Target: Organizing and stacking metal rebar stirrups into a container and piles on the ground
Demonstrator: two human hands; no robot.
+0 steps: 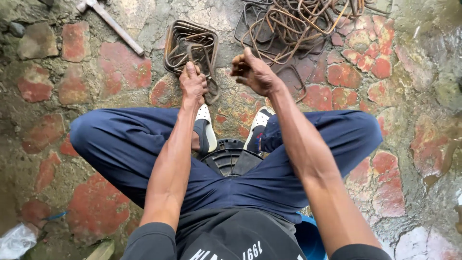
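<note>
My left hand [193, 83] is closed around a rusty steel stirrup [210, 72], a bent rectangular ring of rod, just in front of a neat stack of square stirrups [191, 44] on the stone ground. My right hand [253, 73] hovers to the right, fingers curled, with nothing visible in it. Beyond it lies a tangled heap of loose bent stirrups [293, 24]. I sit with my knees spread in dark blue trousers, white-and-black shoes [206, 127] below my hands.
A hammer with a pale handle [115, 26] lies at the upper left. A black round plastic object [230, 156] sits between my legs. The ground is red and grey stone paving. A blue container edge [308, 238] shows at the bottom.
</note>
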